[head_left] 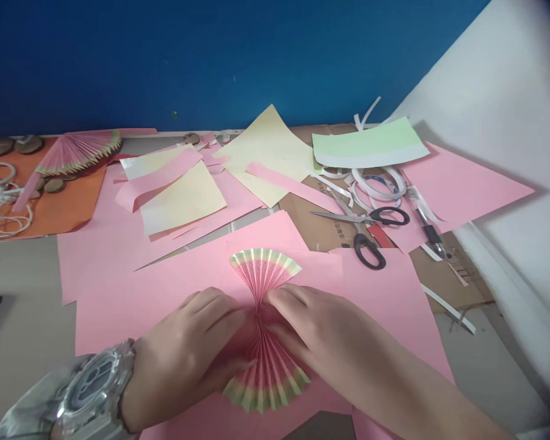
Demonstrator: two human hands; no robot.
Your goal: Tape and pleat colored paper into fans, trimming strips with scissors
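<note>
A pleated paper fan (270, 379), pink with yellow and green edges, is pinched at its middle and spreads out both upward and downward. My left hand (197, 336), with a clear watch (94, 388) on the wrist, has its fingers closed against the fan's left side, the thumb on the lower pleats. From the right, my right hand (302, 318) grips the fan near its narrow centre, fingertips curled and partly hidden. Beneath both hands lie large pink sheets (114, 311).
Black-handled scissors (364, 223) lie half open beyond my right hand, near a pen (424, 220) and rolls of white tape (380, 183). Yellow paper (268, 146) and a green sheet (366, 143) rest at the back. Another folded fan (80, 153) sits at far left beside white cord (4, 201).
</note>
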